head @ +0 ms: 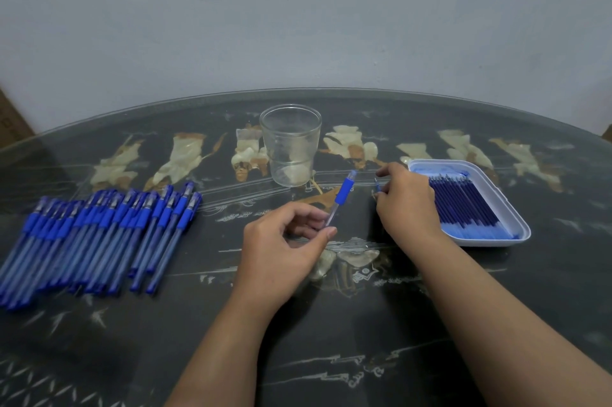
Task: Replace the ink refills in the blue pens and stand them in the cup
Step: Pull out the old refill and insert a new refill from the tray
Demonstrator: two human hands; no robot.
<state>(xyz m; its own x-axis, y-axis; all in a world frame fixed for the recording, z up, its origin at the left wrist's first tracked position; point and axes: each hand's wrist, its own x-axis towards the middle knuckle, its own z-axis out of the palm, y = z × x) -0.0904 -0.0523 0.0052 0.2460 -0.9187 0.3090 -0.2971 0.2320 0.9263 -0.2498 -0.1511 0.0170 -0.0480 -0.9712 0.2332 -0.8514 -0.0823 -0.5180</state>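
Zero pens in cup point(290, 145) yet, it stands empty, far centre of worktop point(331, 333). Left hand point(284, 237) grips one pen point(341, 198); right hand point(407, 201) pinches small piece point(377, 189) beside refill tray point(516, 224) — pen pile point(99, 234) at left waits.

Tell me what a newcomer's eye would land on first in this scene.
First, the big pile of blue pens fanned across the left of the table. Next, the hands at centre: the left hand holds one pen, its tip near the empty clear cup, while the right hand pinches a small blue piece beside the white tray of refills.
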